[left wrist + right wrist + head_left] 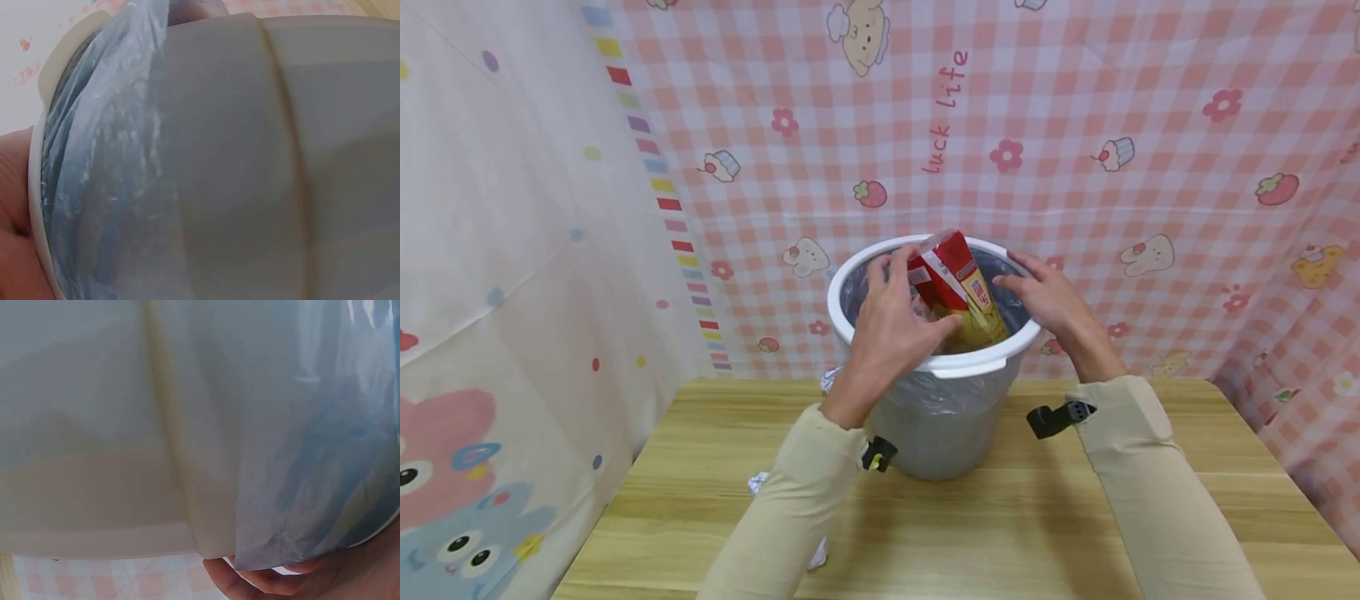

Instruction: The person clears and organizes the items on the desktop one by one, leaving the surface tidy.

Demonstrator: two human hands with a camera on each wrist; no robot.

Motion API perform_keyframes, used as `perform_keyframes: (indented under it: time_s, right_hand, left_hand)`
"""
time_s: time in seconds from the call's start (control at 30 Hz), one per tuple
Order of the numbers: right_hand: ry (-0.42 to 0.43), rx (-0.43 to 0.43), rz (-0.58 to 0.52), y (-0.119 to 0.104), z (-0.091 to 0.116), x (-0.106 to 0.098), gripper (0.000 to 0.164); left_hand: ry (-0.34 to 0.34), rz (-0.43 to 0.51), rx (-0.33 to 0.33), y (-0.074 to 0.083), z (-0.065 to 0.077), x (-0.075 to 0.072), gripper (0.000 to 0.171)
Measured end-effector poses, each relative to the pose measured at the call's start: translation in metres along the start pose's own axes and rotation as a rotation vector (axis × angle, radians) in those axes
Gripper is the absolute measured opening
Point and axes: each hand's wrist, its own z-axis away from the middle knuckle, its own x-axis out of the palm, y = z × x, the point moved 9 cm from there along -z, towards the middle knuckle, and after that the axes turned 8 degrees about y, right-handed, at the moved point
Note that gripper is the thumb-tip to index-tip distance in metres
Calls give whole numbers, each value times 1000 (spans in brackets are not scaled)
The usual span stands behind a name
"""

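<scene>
A lidless grey bin (pixel 936 433) with a white rim and a thin plastic liner (pixel 119 162) stands upright on the table. A red and yellow snack packet (pixel 957 279) sits tilted in its mouth, the top above the rim. My left hand (pixel 891 325) reaches over the near left rim and holds the packet's left end, fingers at its upper corner and thumb across its lower front. My right hand (pixel 1052 300) grips the right side of the rim, thumb inside; the right wrist view shows its fingers (pixel 269 581) at the liner's outer edge. The packet's lower end is hidden.
Crumpled white scraps (pixel 818 554) lie on the wooden table (pixel 977 533) left of the bin, partly behind the left sleeve. A pink checked curtain (pixel 760 200) hangs right behind the bin. A white printed curtain (pixel 535 250) hangs at the left.
</scene>
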Motion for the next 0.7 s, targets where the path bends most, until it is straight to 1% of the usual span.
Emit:
perform_keyframes:
  time_s: [0.13,0.27,0.33,0.43,0.53,0.7]
  right_hand:
    - [6,-6,6,-1,0,0,68]
    - [6,-8,8,-1,1,0,69]
    - [6,-9,10,-2,2,0,69]
    - [8,-9,15,-2,2,0,69]
    - [9,-6,13,-2,1,0,69]
    - [16,-11,15,-3,1,1,68]
  left_hand:
    - [20,8,-6,-2,-1,-2,73]
    - [68,30,-7,-3,-3,-6,59]
    - [90,39,-6,-3,-3,-8,55]
    - [109,58,-12,-4,-3,-10,53]
    - [94,57,-12,-4,-4,-8,54]
    - [11,-59,14,-2,-3,-1,72]
